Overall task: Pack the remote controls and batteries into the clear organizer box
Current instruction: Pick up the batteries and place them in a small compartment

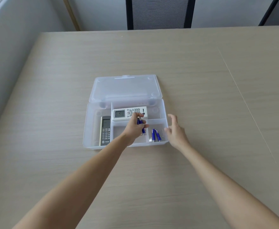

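Organizer box [92,126] lid-up on bench [201,96], white remote [129,113] rear slot, grey remote [105,130] left slot, batteries [156,135] front-right cell, left hand [134,128] pinching more blue batteries [139,121] over middle, right hand [176,131] spread beside wall.

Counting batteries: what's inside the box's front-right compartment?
Two blue batteries lie in the clear organizer box. The left hand covers the neighbouring compartment, so its contents are unclear.
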### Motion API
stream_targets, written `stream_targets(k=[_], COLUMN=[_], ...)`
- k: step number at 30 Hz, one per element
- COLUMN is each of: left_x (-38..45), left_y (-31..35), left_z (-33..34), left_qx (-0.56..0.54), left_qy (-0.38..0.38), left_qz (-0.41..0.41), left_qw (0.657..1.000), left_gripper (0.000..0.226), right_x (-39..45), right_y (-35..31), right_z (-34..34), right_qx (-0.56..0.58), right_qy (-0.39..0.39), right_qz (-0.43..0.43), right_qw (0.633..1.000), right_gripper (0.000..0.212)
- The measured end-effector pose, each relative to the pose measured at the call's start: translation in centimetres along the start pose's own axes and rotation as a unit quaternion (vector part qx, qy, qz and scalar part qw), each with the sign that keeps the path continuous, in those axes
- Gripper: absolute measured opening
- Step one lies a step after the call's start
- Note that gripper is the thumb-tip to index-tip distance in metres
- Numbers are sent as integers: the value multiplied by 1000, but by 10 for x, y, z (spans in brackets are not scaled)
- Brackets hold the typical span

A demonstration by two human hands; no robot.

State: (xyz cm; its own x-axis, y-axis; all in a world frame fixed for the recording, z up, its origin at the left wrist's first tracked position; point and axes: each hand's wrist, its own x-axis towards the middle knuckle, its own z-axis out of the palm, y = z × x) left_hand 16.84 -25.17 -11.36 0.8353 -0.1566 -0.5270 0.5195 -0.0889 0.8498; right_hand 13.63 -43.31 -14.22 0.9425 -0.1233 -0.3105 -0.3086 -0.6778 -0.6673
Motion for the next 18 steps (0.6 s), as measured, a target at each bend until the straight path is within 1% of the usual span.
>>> stream_targets(k=[2,4,5,7,8,11,14,18], left_x=[6,12,16,24,28,37,42,45], left_y=[6,8,8,4,1,-2,0,-2], left_z=[7,19,27,41,48,61,67,66], left_qx=[32,87,131,242,290,388,450,523], left_qy=[-10,-30,-40,-50,-50,-31,-12,-17], left_qz=[9,8,8,12,16,19,29,55], left_qw=[999,996,991,969,956,921,892,851], left_gripper=[31,27,27,27,27,31,34,27], right_x=[3,8,11,15,16,19,22,25], right_y=[9,17,19,22,23,27,29,33], right_z=[-5,-8,-11,-14,-16,-19,-22,-22], right_qx=[97,211,254,309,323,338,345,349], right_qy=[-28,-78,-99,-127,-140,-174,-186,-199], right_qz=[47,104,126,151,154,149,144,137], right_qw=[994,969,954,930,923,913,909,905], right_gripper=[52,47,44,48,50,38,36,32])
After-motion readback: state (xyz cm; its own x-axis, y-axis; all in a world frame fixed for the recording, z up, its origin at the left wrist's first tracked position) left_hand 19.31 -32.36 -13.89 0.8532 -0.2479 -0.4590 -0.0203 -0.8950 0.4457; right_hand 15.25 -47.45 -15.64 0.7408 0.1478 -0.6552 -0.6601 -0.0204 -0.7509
